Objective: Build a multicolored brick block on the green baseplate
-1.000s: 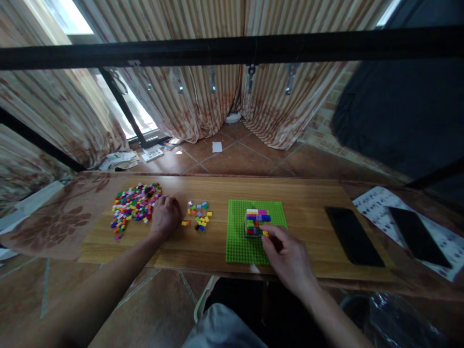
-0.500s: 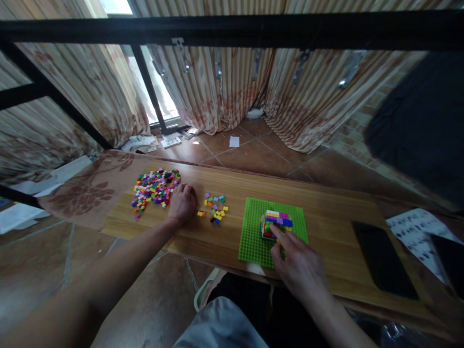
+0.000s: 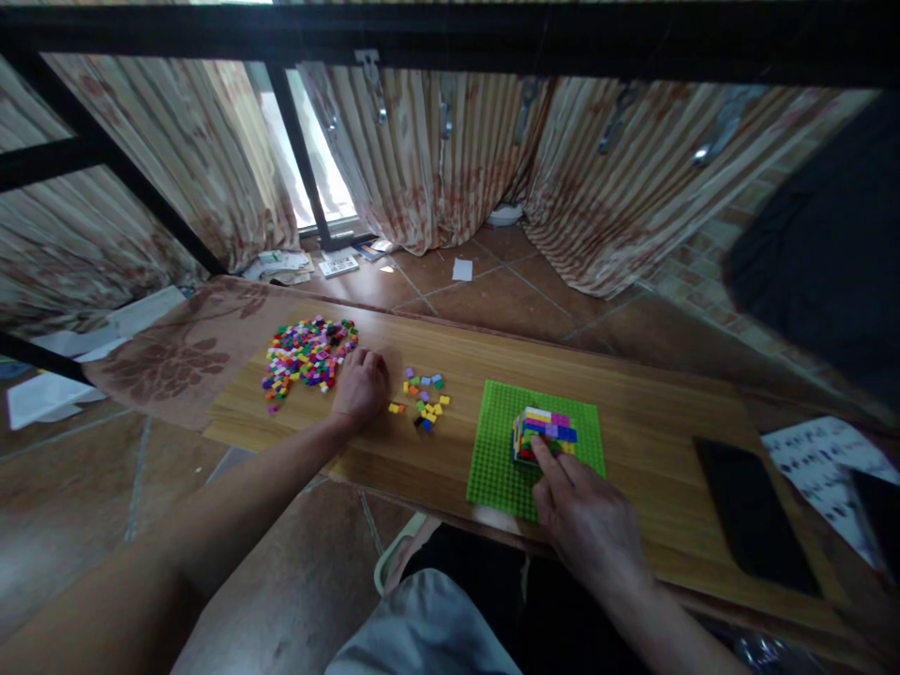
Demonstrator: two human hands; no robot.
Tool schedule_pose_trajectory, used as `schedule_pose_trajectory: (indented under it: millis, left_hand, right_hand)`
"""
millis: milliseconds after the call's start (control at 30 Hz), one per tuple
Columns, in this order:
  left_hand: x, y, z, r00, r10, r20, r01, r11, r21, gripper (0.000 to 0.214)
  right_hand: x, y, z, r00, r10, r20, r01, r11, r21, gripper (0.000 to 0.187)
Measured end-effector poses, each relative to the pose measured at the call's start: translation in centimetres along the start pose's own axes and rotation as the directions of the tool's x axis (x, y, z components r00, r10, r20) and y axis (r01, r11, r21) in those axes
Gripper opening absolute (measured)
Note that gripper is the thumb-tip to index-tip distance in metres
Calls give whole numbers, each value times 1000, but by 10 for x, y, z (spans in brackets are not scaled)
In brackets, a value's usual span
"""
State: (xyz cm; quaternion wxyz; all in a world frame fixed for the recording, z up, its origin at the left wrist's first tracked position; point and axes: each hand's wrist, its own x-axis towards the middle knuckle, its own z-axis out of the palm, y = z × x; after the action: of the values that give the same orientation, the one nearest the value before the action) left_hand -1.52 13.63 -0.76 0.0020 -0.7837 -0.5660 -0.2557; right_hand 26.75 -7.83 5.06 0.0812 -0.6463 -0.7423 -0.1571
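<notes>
My right hand [image 3: 591, 514] reaches over a green studded baseplate [image 3: 496, 450]. Its index finger is stretched out, with the tip touching the top of a small block build [image 3: 555, 431] made of white, yellow, purple, blue and red toy bricks. The other fingers are bent, and I see no brick held in them. My left hand [image 3: 363, 386] rests on the wooden board with its fingers curled in; whatever may be inside is hidden. Beside it on the left spreads a heap of mixed toy bricks [image 3: 306, 354]. Several loose bricks [image 3: 426, 398] lie just to its right.
The wooden board [image 3: 633, 412] lies over a patterned brown cloth [image 3: 175, 361]. A black flat panel [image 3: 756, 516] and a printed sheet [image 3: 822, 469] are at the right. A black metal bar [image 3: 450, 37] crosses in front of the curtains [image 3: 428, 178].
The whole view has shifted slightly. My right index finger stays on the build, while the thumb and other fingers look drawn in more. My left hand stays beside the heap.
</notes>
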Motion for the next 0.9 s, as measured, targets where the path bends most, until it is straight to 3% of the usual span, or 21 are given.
schedule_pose_trajectory:
  millis: [267,433,500,600,700,767,900]
  left_hand:
    - [0,0,0,1000,6,-3,-6,1000,20,20]
    - [0,-1,-1,999,23,-22,-22,999,46,21]
    - [1,-2,-1,999,30,-16,-29,998,52,20]
    - [1,-2,-1,1000,28,-6,-28,999,39,17]
    - [1,-2,-1,999,34,-10,-34,998,45,17]
    - [1,-3,-1,999,43,-16,-42,997,67,18]
    - [1,-5,0,998,53,-16,-51,995,90,18]
  right_hand:
    - [4,-5,1,1000,-12,20,13,999,-30,40]
    - [6,1,-7,995,99,11,-99,965,242,40]
    - [5,9,-12,975,220,24,-209,881,425,35]
    - [2,20,-14,902,405,153,-403,658,636,24]
    - [3,27,-9,856,437,277,-484,484,730,24]
    - [6,28,-3,859,425,287,-474,443,761,24]
    - [15,25,2,885,390,256,-427,456,781,22]
